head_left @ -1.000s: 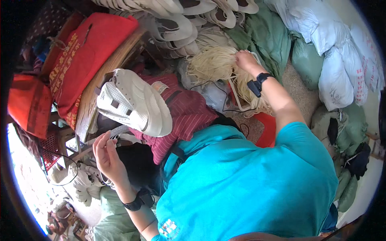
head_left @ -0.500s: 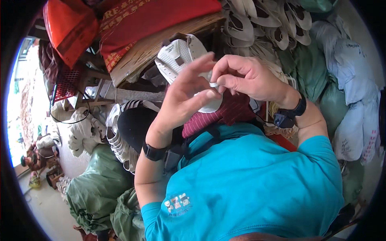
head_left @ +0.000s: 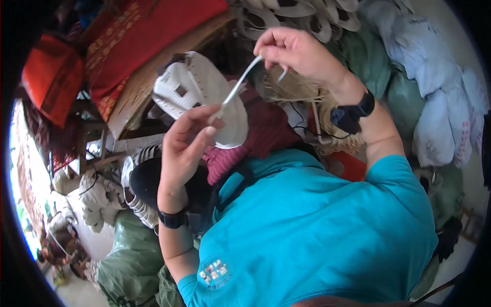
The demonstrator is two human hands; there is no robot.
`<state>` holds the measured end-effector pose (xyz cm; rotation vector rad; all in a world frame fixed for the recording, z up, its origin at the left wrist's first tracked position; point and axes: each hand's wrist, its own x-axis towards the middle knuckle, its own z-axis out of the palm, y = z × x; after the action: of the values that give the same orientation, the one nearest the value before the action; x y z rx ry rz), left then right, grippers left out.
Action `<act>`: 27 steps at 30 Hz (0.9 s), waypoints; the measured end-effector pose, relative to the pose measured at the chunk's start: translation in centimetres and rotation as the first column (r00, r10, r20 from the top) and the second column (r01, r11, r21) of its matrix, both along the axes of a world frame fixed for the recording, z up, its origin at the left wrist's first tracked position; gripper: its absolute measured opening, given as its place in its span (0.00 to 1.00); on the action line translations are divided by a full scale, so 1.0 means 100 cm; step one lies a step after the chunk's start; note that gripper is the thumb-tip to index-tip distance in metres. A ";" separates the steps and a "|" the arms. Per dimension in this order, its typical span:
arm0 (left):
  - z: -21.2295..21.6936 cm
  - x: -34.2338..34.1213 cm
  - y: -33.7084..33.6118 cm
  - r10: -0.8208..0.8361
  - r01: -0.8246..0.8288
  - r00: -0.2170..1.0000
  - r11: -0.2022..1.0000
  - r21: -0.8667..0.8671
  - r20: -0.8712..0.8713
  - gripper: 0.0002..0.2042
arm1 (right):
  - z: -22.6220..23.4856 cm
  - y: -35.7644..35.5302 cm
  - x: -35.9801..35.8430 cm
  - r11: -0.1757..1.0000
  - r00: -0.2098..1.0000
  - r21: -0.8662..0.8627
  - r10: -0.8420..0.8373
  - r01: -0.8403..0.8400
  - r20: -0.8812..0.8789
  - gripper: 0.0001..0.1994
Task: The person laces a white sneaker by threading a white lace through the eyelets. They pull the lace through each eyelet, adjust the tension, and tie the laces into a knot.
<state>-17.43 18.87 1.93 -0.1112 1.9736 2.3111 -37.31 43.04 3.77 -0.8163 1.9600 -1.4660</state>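
Observation:
A narrow white shoelace [head_left: 241, 83] stretches slantwise between my two hands. My left hand [head_left: 186, 140] pinches its lower end between thumb and fingers. Higher and to the right, my right hand [head_left: 294, 53] grips the other part, and a short loose end hangs below its fingers. Behind the lace lies a white shoe upper [head_left: 176, 88] with perforated mesh and a pale, smooth oval part [head_left: 232, 125]. It rests over a dark red striped cloth [head_left: 227, 162] at my lap, partly hidden by my left hand.
A wooden bench [head_left: 153, 69] with a red printed cloth [head_left: 153, 30] stands ahead. Pale shoe pieces [head_left: 327, 20] pile at the far side. Filled green sacks [head_left: 130, 250] and white sacks [head_left: 434, 117] stand at both sides. A bundle of straw-coloured strands [head_left: 327, 112] lies by my right forearm.
My hands, close together before, have drawn apart, the right going up and the left down and leftward. The lace now spans between them. The view has shifted too.

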 end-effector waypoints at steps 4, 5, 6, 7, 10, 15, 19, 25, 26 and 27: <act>-0.002 -0.004 0.005 -0.016 0.016 0.998 1.000 0.004 -0.055 0.17 | -0.007 0.040 -0.040 0.990 0.991 0.044 -0.131 0.132 -0.026 0.10; -0.002 -0.004 0.006 -0.016 0.016 0.997 1.000 0.005 -0.071 0.17 | -0.009 0.051 -0.051 0.984 0.987 0.084 -0.159 0.160 -0.016 0.10; -0.002 -0.005 0.005 -0.024 0.023 0.997 1.000 -0.019 -0.067 0.18 | -0.014 0.065 -0.062 0.975 0.986 0.149 -0.165 0.166 -0.016 0.11; -0.003 -0.005 0.004 -0.027 0.026 0.997 0.999 -0.019 -0.068 0.18 | -0.019 0.074 -0.066 0.967 0.981 0.178 -0.192 0.182 0.040 0.11; -0.007 -0.004 0.003 -0.003 0.002 0.998 1.000 -0.015 -0.067 0.18 | -0.050 0.095 -0.075 0.948 0.956 0.246 -0.243 0.200 0.161 0.13; -0.011 0.003 0.001 0.041 -0.043 0.999 0.997 -0.069 -0.020 0.17 | -0.173 0.165 -0.106 0.788 0.864 0.398 -0.315 0.469 -0.393 0.13; -0.010 0.011 -0.007 0.071 -0.071 0.997 0.994 -0.086 -0.003 0.17 | -0.253 0.251 -0.115 0.249 0.887 0.852 -0.170 0.460 -0.429 0.11; -0.016 0.024 -0.011 0.192 -0.193 0.981 0.979 -0.065 -0.014 0.15 | -0.302 0.277 -0.092 0.129 0.813 0.859 -0.419 0.495 -0.405 0.17; -0.018 0.025 -0.011 0.200 -0.201 0.980 0.977 -0.071 -0.012 0.15 | -0.309 0.277 -0.086 0.160 0.765 0.807 -0.463 0.569 -0.447 0.18; -0.017 0.025 -0.010 0.203 -0.203 0.979 0.976 -0.073 -0.006 0.15 | -0.312 0.272 -0.082 0.190 0.715 0.747 -0.507 0.638 -0.481 0.18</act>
<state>-14.92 17.84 0.21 -0.3352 2.1388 2.3543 -45.48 70.28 -27.46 0.4286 2.8439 -0.3705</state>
